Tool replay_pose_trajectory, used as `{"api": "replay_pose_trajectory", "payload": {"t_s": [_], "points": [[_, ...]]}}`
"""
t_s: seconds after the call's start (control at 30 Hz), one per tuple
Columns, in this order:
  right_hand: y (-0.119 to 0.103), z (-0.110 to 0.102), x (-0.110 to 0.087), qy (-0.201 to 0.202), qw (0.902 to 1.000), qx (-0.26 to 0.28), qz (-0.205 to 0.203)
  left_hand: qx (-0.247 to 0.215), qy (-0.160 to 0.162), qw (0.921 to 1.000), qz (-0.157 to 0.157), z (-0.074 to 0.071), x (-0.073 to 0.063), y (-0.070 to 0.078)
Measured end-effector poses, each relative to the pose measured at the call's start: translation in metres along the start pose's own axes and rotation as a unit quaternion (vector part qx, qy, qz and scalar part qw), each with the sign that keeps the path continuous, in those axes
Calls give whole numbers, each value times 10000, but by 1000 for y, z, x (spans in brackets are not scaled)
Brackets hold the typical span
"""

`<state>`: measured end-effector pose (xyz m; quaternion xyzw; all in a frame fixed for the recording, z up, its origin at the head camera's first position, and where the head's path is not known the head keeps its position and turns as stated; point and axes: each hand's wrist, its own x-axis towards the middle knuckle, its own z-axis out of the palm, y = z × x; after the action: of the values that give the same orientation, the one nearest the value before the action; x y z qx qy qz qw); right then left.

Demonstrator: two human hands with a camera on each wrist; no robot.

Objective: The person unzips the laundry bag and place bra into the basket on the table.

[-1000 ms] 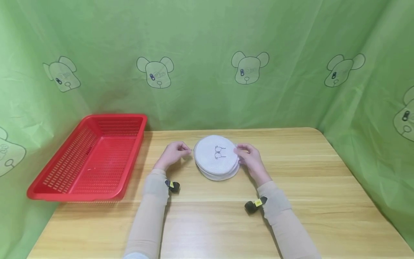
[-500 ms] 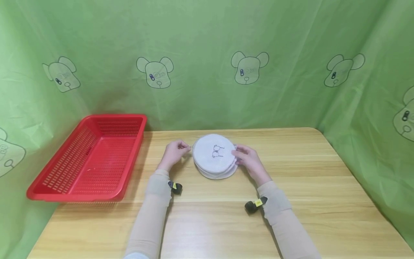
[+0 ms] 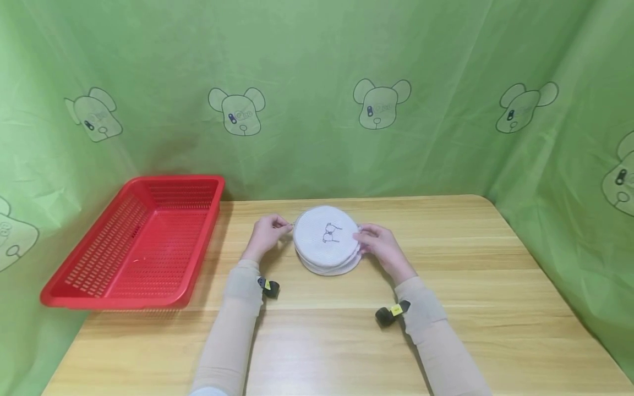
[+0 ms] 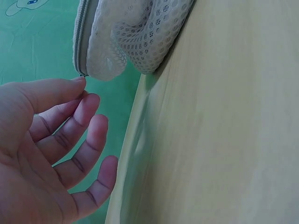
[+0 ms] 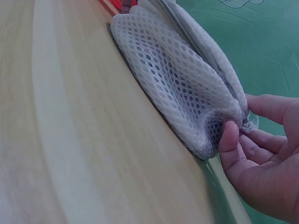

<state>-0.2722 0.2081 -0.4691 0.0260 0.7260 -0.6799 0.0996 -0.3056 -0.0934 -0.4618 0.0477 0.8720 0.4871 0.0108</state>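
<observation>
A round white mesh laundry bag (image 3: pixel 324 236) with a line drawing on its top lies on the wooden table. Its zipper (image 4: pixel 80 42) runs around the edge under the lid, and its mesh side (image 5: pixel 163 74) is partly caved in. On the bag's left, my left hand (image 3: pixel 266 234) pinches the zipper pull between thumb and index finger; the other fingers are loosely bent. My right hand (image 3: pixel 382 245) grips the bag's right edge, its thumb and fingers on either side of the rim, near some frayed threads (image 5: pixel 252 124).
A red plastic basket (image 3: pixel 198 269) with perforated walls stands on the table's left side. A green curtain (image 3: pixel 317 110) with bear-head prints hangs behind the table and along both sides. A camera is strapped to each wrist.
The bag has shifted slightly to the left and turned a little, the right hand moving along with it. The left hand keeps its pinch at the zipper end, nearly in place.
</observation>
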Motion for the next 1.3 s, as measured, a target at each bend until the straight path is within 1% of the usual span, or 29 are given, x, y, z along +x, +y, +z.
{"api": "replay_pose_trajectory", "payload": {"t_s": [0.27,0.43,0.63,0.8,1.3], "points": [[-1,0,-1,48,10000,40,-19,48,-66,9999,116,0,-1,1],[-2,1,-1,101,9998,169,-26,66,-95,9997,193,0,1,-1],[-2,2,-2,175,9993,328,36,-33,-260,9993,270,-4,0,-1],[-4,2,-2,301,9987,398,115,-114,-363,9987,330,-7,-2,1],[-5,7,-3,711,9947,711,207,-177,-512,9969,563,-6,-2,-1]]}}
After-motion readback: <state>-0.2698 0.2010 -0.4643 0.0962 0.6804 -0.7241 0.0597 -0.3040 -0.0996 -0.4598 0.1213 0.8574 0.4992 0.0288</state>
